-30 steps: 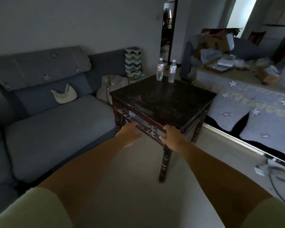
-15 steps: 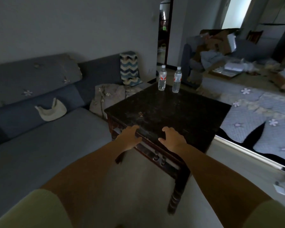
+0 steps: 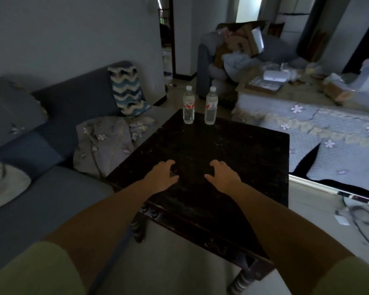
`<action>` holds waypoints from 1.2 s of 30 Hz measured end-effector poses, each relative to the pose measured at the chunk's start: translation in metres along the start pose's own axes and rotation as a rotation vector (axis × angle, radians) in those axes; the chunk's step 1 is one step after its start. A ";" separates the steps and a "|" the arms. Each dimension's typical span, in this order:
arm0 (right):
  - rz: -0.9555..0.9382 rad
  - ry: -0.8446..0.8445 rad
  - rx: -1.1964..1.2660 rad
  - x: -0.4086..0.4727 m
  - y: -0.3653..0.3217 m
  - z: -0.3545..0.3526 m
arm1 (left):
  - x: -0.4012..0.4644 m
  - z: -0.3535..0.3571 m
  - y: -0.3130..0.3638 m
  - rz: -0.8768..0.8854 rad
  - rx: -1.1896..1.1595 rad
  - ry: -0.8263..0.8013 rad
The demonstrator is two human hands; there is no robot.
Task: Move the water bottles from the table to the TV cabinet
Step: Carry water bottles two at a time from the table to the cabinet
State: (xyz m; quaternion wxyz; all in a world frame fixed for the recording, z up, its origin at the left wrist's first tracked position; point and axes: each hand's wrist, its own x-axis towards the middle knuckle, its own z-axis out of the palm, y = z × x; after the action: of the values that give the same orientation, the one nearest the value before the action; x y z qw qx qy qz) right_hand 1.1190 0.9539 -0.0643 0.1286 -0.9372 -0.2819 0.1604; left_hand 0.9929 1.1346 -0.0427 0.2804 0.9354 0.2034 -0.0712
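Observation:
Two clear water bottles with white caps and red-and-white labels stand upright side by side at the far edge of a dark wooden table (image 3: 254,158): the left bottle (image 3: 188,105) and the right bottle (image 3: 211,106). My left hand (image 3: 162,176) and my right hand (image 3: 224,176) reach out over the middle of the tabletop, fingers loosely spread, holding nothing. Both hands are well short of the bottles. No TV cabinet is in view.
A blue-grey sofa (image 3: 51,188) runs along the left with a zigzag cushion (image 3: 128,90) and a folded grey cloth (image 3: 103,145). A flowered quilted cover (image 3: 328,133) lies on the right. Cardboard boxes (image 3: 241,39) pile behind. A power strip and cable (image 3: 358,209) lie on the floor.
I have come closer to the table. Both hands moved from its near edge forward over the tabletop toward the bottles. The bottles have not moved.

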 end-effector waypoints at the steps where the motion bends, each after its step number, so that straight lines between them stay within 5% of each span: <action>1: 0.011 0.012 0.007 0.011 0.002 -0.002 | 0.016 0.002 0.000 0.012 -0.011 0.001; 12: 0.054 0.004 0.012 0.178 0.046 -0.034 | 0.202 -0.013 0.001 -0.026 -0.055 -0.007; 23: 0.113 -0.036 0.157 0.334 0.068 -0.051 | 0.356 -0.018 0.001 -0.117 -0.347 0.003; 29: 0.223 0.039 0.356 0.415 0.073 -0.049 | 0.456 -0.019 -0.009 -0.159 -0.511 0.178; 36: 0.302 0.353 0.874 0.508 0.072 -0.039 | 0.553 -0.009 -0.024 -0.121 -0.716 0.482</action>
State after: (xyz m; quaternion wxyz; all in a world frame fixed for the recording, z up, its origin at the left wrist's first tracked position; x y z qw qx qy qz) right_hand 1.5704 1.1793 -0.1682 0.5306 -0.8389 -0.0233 0.1194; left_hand 1.4842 1.3460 -0.1842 0.5271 0.7554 0.3291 0.2078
